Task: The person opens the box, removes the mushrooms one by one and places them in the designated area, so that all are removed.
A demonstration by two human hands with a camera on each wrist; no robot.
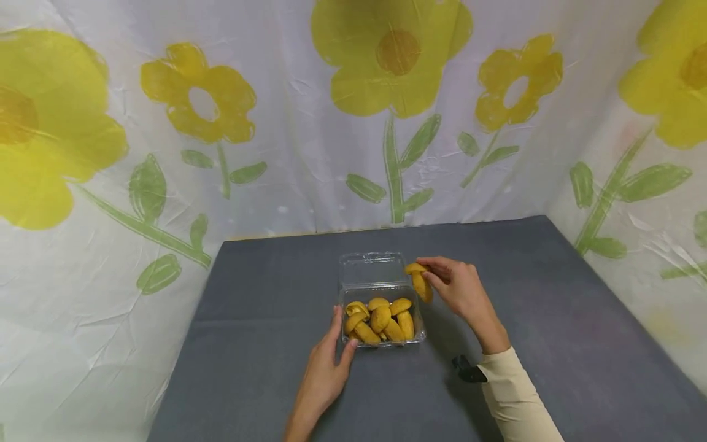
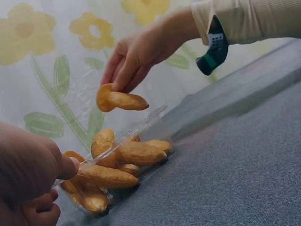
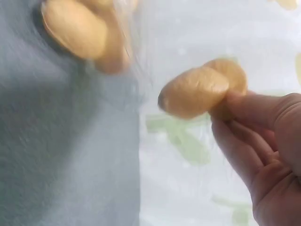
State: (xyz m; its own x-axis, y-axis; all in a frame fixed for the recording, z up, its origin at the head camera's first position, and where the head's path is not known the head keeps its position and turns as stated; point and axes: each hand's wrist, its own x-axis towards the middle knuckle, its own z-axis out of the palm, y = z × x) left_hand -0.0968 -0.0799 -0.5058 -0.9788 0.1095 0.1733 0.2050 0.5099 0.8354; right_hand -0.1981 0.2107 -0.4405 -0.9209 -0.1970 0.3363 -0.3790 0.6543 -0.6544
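A clear plastic clamshell box [image 1: 421,334] stands on the table with its lid [image 1: 372,269] folded back, away from the person. Several yellow-brown mushrooms [image 1: 380,319] lie inside it. My left hand [image 1: 326,371] holds the box at its near left corner, the thumb at the front and a finger along the left side. Above the box's right rear side, my right hand [image 1: 458,288] pinches one mushroom [image 1: 422,286] by its cap between thumb and fingers. That mushroom's stem [image 3: 190,94] sticks out free in the right wrist view, apart from the box.
A grey cloth covers the table [image 1: 248,344]. White curtains with printed yellow flowers [image 1: 397,52] hang behind it and along both sides. On the right wrist sits a dark strap [image 2: 214,49], at the edge of a beige sleeve [image 1: 516,393].
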